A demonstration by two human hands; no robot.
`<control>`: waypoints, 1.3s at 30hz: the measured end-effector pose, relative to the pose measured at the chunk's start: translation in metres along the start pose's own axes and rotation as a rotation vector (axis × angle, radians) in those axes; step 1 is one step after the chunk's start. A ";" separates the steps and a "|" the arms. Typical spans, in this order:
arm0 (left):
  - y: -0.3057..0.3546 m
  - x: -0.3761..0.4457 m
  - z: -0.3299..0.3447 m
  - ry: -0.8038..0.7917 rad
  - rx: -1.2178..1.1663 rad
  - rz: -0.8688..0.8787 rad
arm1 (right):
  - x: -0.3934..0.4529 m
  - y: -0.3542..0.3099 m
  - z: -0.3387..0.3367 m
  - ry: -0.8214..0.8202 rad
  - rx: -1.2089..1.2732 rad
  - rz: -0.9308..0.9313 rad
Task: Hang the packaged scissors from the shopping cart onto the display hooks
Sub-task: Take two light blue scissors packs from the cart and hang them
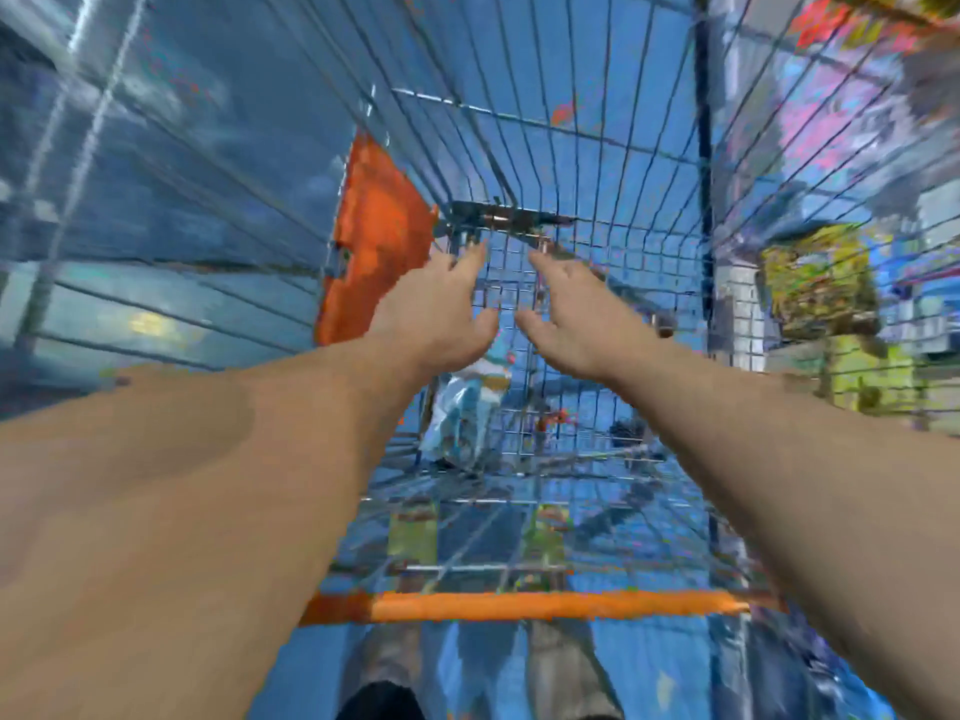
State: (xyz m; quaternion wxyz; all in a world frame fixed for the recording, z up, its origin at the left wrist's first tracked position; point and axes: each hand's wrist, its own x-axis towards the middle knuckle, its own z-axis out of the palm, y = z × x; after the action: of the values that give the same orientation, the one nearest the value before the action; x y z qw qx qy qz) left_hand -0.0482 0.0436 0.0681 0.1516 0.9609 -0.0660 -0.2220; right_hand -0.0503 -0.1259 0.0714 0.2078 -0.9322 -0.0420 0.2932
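I look down into a wire shopping cart (597, 163) with an orange handle bar (545, 605) near me. Both my arms reach into the basket. My left hand (436, 304) and my right hand (576, 314) hover side by side with fingers spread and nothing in them. Just below my left hand, at the cart's bottom, lies a pale blue and white package (462, 413), too blurred to read. A small red and dark item (556, 420) lies to its right. The frame is smeared by motion.
An orange panel (374, 236) stands at the cart's left side. Shelves with yellow-green boxes (821, 283) and pink packs (826, 111) run along the right. The floor is blue. My legs and shoes (384, 698) show below the handle.
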 end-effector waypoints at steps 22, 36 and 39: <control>-0.026 0.040 0.138 -0.228 -0.451 -0.757 | 0.075 0.018 0.161 -0.142 0.489 0.814; -0.034 0.052 0.119 -0.240 -1.007 -0.876 | 0.071 0.033 0.126 -0.001 1.188 0.675; -0.030 0.056 0.113 -0.151 -1.164 -0.821 | 0.081 0.040 0.105 0.053 1.270 0.644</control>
State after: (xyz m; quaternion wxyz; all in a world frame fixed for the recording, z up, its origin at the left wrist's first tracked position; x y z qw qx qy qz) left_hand -0.0468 0.0309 -0.0613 0.5389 0.6533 0.4197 -0.3264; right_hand -0.0444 -0.1074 -0.0663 0.6147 -0.6040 0.4195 0.2853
